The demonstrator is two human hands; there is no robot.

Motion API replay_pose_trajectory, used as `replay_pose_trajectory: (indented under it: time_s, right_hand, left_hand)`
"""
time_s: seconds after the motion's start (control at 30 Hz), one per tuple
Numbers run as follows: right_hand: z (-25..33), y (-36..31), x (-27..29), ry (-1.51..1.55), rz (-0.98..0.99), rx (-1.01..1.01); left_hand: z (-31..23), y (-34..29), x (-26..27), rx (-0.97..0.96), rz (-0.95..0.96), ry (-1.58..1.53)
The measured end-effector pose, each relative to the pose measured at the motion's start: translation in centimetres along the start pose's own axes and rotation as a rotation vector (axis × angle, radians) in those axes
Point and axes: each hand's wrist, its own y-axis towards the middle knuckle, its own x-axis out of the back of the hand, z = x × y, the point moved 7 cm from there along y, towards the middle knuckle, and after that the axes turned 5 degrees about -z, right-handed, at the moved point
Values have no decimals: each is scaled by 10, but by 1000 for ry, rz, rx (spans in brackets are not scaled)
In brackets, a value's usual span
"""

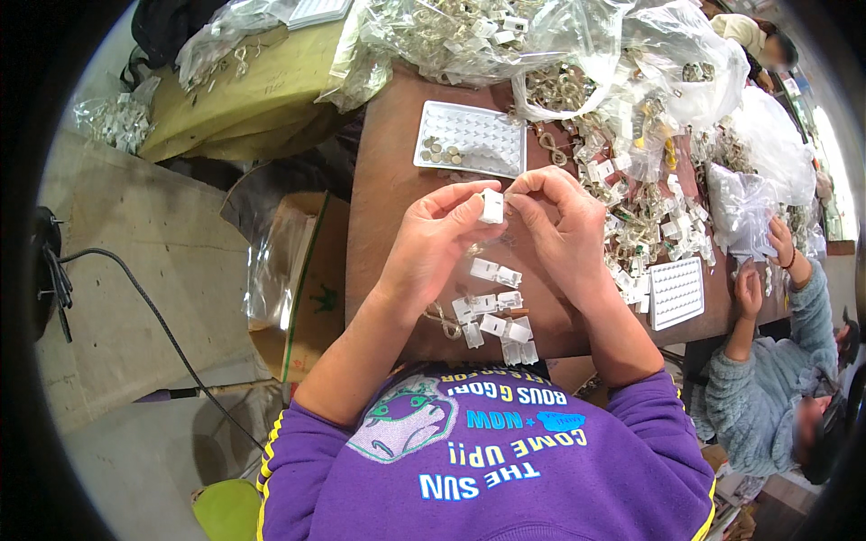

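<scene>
Clear plastic bags of small metal parts [505,36] are heaped at the far edge of the brown table [383,171], beside a white dimpled tray [471,137]. Small white tags [494,317] are scattered near the table's front edge. A small white rectangular tag [492,206] is pinched between the left hand [433,239] and the right hand [564,225], both raised above the table with fingers curled.

I log a brown wooden table [383,194] at centre. Pale concrete floor [135,261] from eight to ten o'clock, a black cable [153,311] trailing across it. Open cardboard box [311,288] just beside the table's nine o'clock edge. Bright daylight at three o'clock. Green stool [225,509] at seven.
</scene>
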Motion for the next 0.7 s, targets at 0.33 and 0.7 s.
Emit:
replay_pose_trajectory:
  time_s: [0.33,0.7]
  right_hand:
    - [10,-2,4,-106,-25,92]
    - [6,-6,-2,-35,-18,54]
  left_hand:
    - [-2,0,1,-59,-53,147]
    - [-3,-1,1,-122,-55,212]
